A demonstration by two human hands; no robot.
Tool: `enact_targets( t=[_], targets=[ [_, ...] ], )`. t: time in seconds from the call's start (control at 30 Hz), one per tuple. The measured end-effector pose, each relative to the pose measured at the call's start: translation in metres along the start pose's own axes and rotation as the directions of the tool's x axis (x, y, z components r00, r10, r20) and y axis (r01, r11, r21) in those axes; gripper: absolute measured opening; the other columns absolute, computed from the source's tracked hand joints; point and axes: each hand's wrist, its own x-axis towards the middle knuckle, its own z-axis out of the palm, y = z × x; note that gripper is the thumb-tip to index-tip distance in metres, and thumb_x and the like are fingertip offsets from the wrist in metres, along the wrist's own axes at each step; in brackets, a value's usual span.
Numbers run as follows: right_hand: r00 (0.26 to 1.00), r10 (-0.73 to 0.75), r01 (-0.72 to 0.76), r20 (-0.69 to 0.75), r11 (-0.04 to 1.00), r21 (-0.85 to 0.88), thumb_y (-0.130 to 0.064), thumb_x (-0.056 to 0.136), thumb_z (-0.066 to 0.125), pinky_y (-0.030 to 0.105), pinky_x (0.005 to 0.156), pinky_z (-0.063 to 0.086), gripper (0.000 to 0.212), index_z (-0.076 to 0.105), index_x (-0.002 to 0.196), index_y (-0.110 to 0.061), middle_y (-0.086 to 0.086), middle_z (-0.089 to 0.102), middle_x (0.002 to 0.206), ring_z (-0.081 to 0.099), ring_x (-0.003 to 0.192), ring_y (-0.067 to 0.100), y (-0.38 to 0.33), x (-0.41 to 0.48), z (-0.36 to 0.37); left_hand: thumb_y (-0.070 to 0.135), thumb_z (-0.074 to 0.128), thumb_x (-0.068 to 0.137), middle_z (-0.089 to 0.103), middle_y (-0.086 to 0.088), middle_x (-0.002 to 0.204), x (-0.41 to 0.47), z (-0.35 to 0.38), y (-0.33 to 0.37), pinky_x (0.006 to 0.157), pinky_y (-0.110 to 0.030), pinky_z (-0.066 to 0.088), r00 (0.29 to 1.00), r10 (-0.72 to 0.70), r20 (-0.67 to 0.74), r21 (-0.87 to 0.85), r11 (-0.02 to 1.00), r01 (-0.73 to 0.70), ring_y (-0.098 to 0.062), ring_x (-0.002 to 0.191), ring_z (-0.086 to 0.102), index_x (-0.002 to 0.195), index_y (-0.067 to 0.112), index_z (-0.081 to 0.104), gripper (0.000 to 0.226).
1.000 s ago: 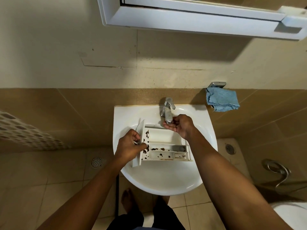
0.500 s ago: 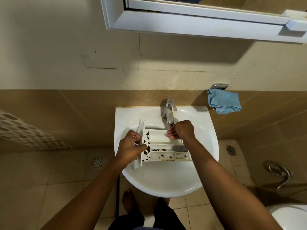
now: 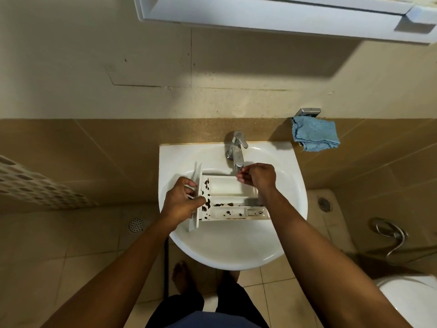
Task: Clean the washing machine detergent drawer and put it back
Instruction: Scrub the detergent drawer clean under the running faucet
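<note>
1. Change: the right hand (image 3: 259, 177) has turned over. 1 second ago it lay palm up and cupped under the tap (image 3: 236, 150); now its back faces up and its fingers are loosely curled at the mouth of the spout. Whether they touch the spout or pinch anything cannot be told. No running water shows.

2. Unchanged: the left hand (image 3: 182, 200) still grips the front panel end of the drawer (image 3: 227, 188), fingers curled round its edge. The drawer lies in the sink (image 3: 236, 256), open side up, its far end below the spout. It has not shifted.

3. Condition: dark spots (image 3: 208, 202) remain across the near compartments, as many as before. The far compartment looks clean.

4. Assessment: cleaning is at an early stage. The right hand appears to be readying at the tap for a rinse or scrub. Refitting the drawer is not yet due.

5. Also present: a blue cloth (image 3: 314, 133) hangs on the wall right of the sink, unused.
</note>
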Motion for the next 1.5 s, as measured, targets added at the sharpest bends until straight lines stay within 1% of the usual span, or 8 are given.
enact_targets(
  t=[0.17,0.3,0.43,0.7,1.0,1.13,1.37,1.5],
  targets=[
    [0.973,0.108,-0.16,0.204,0.954,0.255,0.014,0.094,0.032,0.042,0.079,0.065,0.033,0.061,0.11,0.016,0.031,0.073,0.1,0.076,0.089,0.039,-0.009,0.0,0.002,0.025,0.085,0.069,0.067,-0.007,0.103,-0.002,0.001,0.003,0.059,-0.054,0.063,1.0,0.005,-0.002,0.006,1.0,-0.005,-0.028,0.087,0.073,0.11,0.028,0.059,0.048],
    [0.897,0.164,-0.278,0.411,0.932,0.234,0.014,0.086,0.018,0.047,0.085,0.063,0.043,0.052,0.112,0.017,0.032,0.074,0.095,0.076,0.087,0.041,-0.013,-0.006,0.005,0.016,0.084,0.077,0.067,-0.006,0.104,-0.001,0.001,0.0,0.059,-0.052,0.064,1.0,0.0,-0.002,-0.006,1.0,0.0,-0.027,0.09,0.072,0.111,0.027,0.06,0.044],
    [0.954,0.179,-0.177,0.242,0.984,-0.03,0.014,0.089,0.025,0.045,0.075,0.064,0.041,0.059,0.111,0.02,0.03,0.075,0.091,0.077,0.085,0.042,-0.015,0.004,-0.005,0.026,0.084,0.068,0.067,-0.006,0.105,-0.003,0.001,0.002,0.062,-0.052,0.065,1.0,-0.016,0.004,-0.011,1.0,0.016,-0.027,0.09,0.073,0.112,0.031,0.059,0.051],
    [0.957,0.118,-0.18,0.266,0.958,0.222,0.017,0.088,0.028,0.044,0.07,0.065,0.04,0.055,0.116,0.024,0.036,0.068,0.105,0.073,0.084,0.044,-0.023,0.003,0.009,0.03,0.08,0.063,0.067,-0.004,0.106,-0.005,0.0,0.004,0.063,-0.053,0.064,0.999,-0.032,0.03,-0.028,0.999,0.033,-0.025,0.09,0.073,0.121,0.028,0.061,0.061],
    [0.941,0.217,-0.188,0.258,0.973,-0.132,0.016,0.088,0.027,0.032,0.061,0.063,0.04,0.063,0.104,0.016,0.029,0.074,0.098,0.075,0.082,0.035,-0.03,0.014,0.001,0.019,0.085,0.074,0.069,0.0,0.103,-0.004,0.004,0.002,0.064,-0.034,0.061,0.999,-0.012,0.044,-0.009,1.0,0.012,-0.023,0.092,0.073,0.122,0.029,0.063,0.054],
    [0.959,0.252,-0.232,0.129,0.961,-0.151,0.016,0.091,0.025,0.026,0.049,0.059,0.041,0.065,0.088,0.007,0.018,0.069,0.084,0.068,0.07,0.026,-0.033,0.021,-0.019,0.035,0.081,0.062,0.071,0.002,0.102,-0.003,0.006,0.003,0.068,-0.04,0.064,0.998,-0.02,0.054,0.01,1.0,0.02,-0.02,0.09,0.074,0.123,0.032,0.065,0.063],
    [0.969,0.174,-0.166,0.176,0.984,-0.058,0.015,0.095,0.028,0.04,0.074,0.063,0.038,0.061,0.114,0.018,0.034,0.071,0.105,0.074,0.097,0.045,-0.034,0.013,-0.011,0.022,0.082,0.074,0.071,-0.003,0.106,0.0,0.005,0.003,0.062,-0.049,0.065,0.997,-0.017,0.076,-0.005,1.0,0.018,-0.024,0.087,0.076,0.13,0.028,0.068,0.057],
    [0.929,0.232,-0.231,0.288,0.972,-0.038,0.012,0.094,0.025,0.04,0.075,0.063,0.039,0.064,0.1,0.012,0.029,0.074,0.095,0.074,0.092,0.041,-0.031,0.003,0.013,0.025,0.078,0.07,0.073,-0.004,0.105,0.0,0.004,0.005,0.061,-0.051,0.065,0.996,-0.013,0.093,-0.002,1.0,0.013,-0.024,0.085,0.077,0.131,0.028,0.07,0.061]
  ],
)
